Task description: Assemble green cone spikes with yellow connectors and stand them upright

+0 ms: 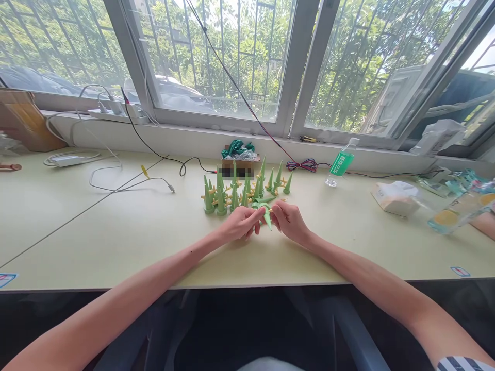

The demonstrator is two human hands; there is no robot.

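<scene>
My left hand is closed around a light green pointed cone piece, whose tip points down toward me. Fingers of my right hand pinch at the piece's right side, where a small yellow peg shows. Fingertips hide part of both pieces. Just beyond my hands stands a group of several upright green cones with round bases and yellow pegs sticking out sideways. One green piece lies on its side between the group and my hands.
Behind the cones sits a small cardboard box holding green wrapping. A green-labelled bottle stands to the right, near a tissue pack and another bottle. White cables cross the table at left. Someone's arm shows far right.
</scene>
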